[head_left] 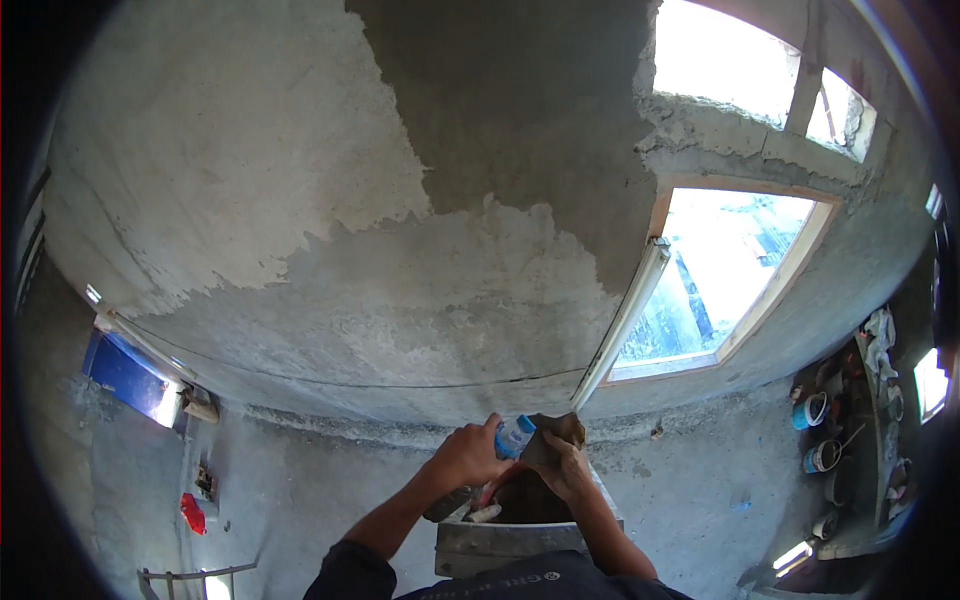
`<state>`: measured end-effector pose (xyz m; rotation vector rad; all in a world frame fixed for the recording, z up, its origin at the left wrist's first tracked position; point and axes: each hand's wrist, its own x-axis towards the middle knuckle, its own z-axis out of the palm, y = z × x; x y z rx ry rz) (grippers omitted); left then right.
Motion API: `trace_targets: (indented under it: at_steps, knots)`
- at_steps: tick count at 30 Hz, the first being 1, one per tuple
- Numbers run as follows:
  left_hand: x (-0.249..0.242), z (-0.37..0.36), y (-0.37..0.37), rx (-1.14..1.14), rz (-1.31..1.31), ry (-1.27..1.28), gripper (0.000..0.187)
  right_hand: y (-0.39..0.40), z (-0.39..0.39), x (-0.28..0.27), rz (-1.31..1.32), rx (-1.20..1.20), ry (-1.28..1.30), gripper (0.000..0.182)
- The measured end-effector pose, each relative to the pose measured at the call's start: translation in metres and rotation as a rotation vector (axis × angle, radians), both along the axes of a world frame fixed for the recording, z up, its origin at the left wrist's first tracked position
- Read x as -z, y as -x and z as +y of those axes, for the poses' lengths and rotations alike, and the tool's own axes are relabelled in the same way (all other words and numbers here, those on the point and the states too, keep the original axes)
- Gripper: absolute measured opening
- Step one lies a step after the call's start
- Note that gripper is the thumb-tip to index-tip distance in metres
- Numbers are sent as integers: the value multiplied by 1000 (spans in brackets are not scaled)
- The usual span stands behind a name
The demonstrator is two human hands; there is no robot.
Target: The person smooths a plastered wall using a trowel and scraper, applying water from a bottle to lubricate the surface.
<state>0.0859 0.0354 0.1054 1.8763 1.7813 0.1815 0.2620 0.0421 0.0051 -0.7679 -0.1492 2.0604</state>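
Note:
My left hand is closed around a small plastic bottle with a blue label, which leans toward the right. Close beside it, my right hand grips a grey-brown piece with a creased, uneven edge; I cannot tell its kind. The bottle's blue end comes right up to this piece. Below both hands stands an open box with a grey front board and a dark brown inside. A pale roll-shaped thing lies at its left side, and a dark rounded thing shows under my left forearm.
Ahead rises a plastered wall with a darker damp patch above. A pale strip leans along the window frame. Buckets stand by shelving on the right. On the left floor lies a red object, with a blue panel farther back.

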Motion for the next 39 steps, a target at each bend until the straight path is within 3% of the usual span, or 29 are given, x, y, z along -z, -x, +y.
trace_targets:
  at_steps: [5,18,24,30,33,36,39]
  knots:
    - [-6,1,-13,162,183,233,60,-5,-5,32,-2,97,62,31]
    - [-14,8,-34,240,310,273,59,-35,0,3,-40,284,18,36]
    - [-7,11,-33,263,303,227,64,-36,-3,22,27,187,40,34]
    - [-8,13,-25,162,145,134,62,-43,1,24,-55,233,-14,30]
    - [18,15,-9,93,-15,-154,58,-62,24,51,122,180,85,22]
    - [25,13,-3,-43,-210,-308,51,-74,56,75,57,318,59,20]
    - [29,5,1,-239,-430,-369,51,-68,88,43,-27,323,-41,27]
